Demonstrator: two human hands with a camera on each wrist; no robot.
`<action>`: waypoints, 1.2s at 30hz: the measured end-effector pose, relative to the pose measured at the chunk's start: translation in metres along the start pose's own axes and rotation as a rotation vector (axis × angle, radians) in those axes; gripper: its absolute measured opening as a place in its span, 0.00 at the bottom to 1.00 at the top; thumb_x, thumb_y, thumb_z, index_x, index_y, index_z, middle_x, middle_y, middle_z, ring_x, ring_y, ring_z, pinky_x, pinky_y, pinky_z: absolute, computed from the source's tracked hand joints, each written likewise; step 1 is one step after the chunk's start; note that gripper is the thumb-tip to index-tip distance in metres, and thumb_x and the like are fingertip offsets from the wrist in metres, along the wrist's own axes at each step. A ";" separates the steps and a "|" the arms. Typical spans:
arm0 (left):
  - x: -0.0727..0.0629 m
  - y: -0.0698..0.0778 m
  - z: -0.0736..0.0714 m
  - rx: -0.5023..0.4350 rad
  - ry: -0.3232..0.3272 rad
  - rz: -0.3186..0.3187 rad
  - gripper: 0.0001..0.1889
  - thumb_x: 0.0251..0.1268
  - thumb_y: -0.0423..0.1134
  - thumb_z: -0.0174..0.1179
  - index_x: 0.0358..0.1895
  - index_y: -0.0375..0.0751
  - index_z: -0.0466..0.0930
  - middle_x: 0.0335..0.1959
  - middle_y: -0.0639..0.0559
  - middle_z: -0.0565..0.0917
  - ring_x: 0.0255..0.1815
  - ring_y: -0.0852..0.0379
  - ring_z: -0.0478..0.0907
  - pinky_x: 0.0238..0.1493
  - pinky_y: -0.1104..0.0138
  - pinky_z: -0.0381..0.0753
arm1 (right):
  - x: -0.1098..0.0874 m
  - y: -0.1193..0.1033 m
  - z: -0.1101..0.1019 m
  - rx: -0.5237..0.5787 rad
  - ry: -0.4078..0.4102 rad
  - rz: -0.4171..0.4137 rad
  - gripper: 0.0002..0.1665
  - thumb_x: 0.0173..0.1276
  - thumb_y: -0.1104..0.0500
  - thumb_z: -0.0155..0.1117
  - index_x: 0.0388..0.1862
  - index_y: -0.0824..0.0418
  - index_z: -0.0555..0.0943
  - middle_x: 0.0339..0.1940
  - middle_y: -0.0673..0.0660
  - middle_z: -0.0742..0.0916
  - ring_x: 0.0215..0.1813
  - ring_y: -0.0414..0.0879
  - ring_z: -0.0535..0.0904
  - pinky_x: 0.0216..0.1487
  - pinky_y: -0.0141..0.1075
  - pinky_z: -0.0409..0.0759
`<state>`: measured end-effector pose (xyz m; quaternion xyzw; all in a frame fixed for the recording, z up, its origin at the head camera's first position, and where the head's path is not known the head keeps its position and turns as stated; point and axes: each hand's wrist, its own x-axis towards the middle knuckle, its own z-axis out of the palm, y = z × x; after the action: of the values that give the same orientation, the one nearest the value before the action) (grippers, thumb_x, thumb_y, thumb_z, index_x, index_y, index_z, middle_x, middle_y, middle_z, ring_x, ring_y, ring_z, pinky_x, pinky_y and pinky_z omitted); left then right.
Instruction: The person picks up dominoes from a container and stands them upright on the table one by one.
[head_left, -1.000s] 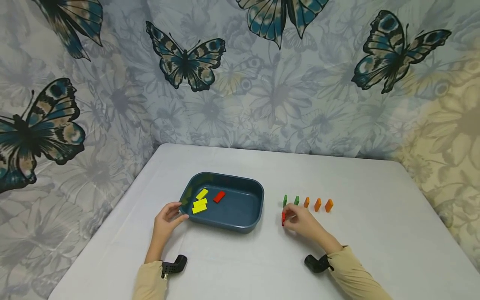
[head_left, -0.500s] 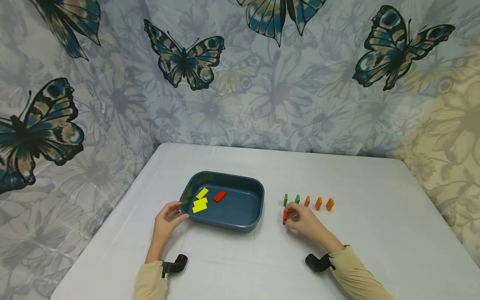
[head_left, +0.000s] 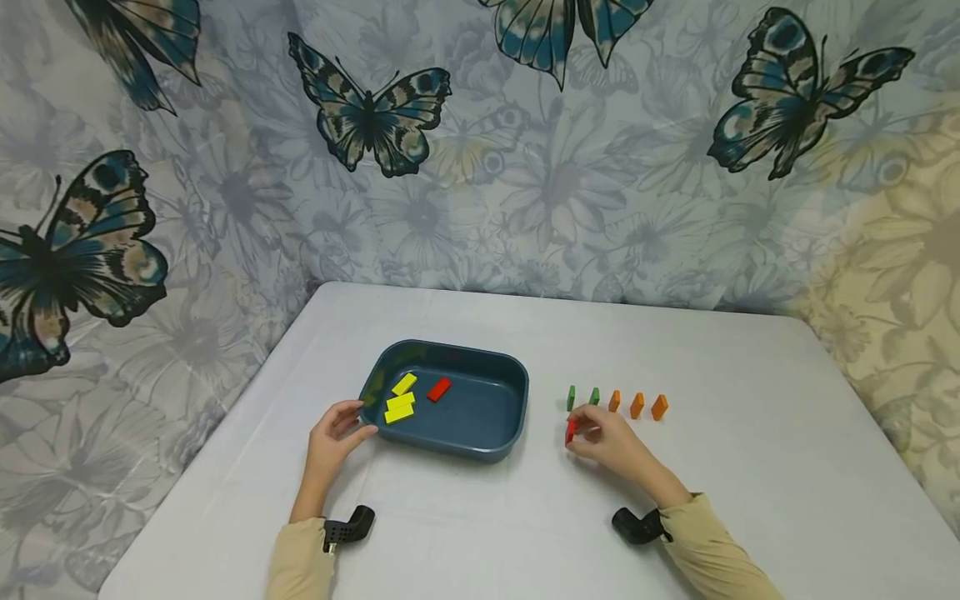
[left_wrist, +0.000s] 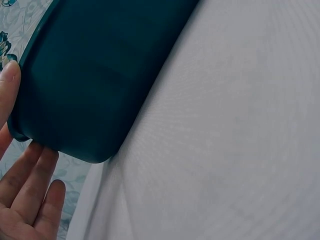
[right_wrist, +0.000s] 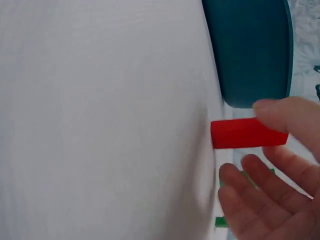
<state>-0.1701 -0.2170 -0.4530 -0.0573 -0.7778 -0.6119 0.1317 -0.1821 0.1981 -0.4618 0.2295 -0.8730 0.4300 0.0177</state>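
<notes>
My right hand (head_left: 609, 437) pinches a red domino (right_wrist: 245, 133) between thumb and fingers, upright and close over the white table. Plain green dominoes (head_left: 572, 398) and orange dominoes (head_left: 637, 406) stand in a spaced row just beyond that hand. My left hand (head_left: 333, 437) rests against the left end of a dark blue tray (head_left: 480, 454), its thumb at the rim and its fingers fairly straight along the outside wall. Inside the tray lie several yellow dominoes (head_left: 400, 413) and one red domino (head_left: 439, 389), all flat.
The tray stands left of the row on a white-covered table (head_left: 480, 542). Behind the table hangs a butterfly-patterned cloth (head_left: 420, 217). Each wrist wears a black camera, the left camera (head_left: 351, 527) and the right camera (head_left: 637, 527).
The right hand has moved only very slightly, with the red domino still between its fingertips. The left hand, the tray and the standing dominoes hold their places.
</notes>
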 end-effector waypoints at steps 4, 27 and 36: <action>0.000 0.000 0.000 -0.004 0.004 -0.001 0.22 0.45 0.23 0.66 0.47 0.23 0.71 0.47 0.31 0.74 0.46 0.63 0.73 0.52 0.60 0.71 | 0.001 -0.009 -0.003 -0.055 0.075 -0.083 0.21 0.48 0.63 0.72 0.40 0.68 0.75 0.38 0.55 0.80 0.41 0.51 0.76 0.41 0.44 0.79; 0.002 0.001 0.003 -0.013 -0.009 0.010 0.22 0.44 0.22 0.65 0.47 0.21 0.71 0.45 0.31 0.75 0.43 0.52 0.75 0.46 0.57 0.76 | 0.114 -0.100 0.028 -0.311 -0.244 -0.304 0.13 0.59 0.61 0.64 0.42 0.64 0.77 0.40 0.57 0.80 0.43 0.50 0.76 0.43 0.35 0.76; 0.001 -0.001 -0.001 0.008 0.013 0.016 0.21 0.44 0.23 0.66 0.46 0.24 0.73 0.45 0.32 0.75 0.45 0.50 0.74 0.50 0.54 0.72 | 0.155 -0.109 0.067 -0.273 -0.411 -0.118 0.18 0.61 0.61 0.62 0.49 0.67 0.74 0.48 0.60 0.79 0.50 0.50 0.73 0.49 0.37 0.74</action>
<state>-0.1707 -0.2180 -0.4534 -0.0591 -0.7788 -0.6081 0.1422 -0.2640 0.0299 -0.3877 0.3581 -0.8934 0.2505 -0.1045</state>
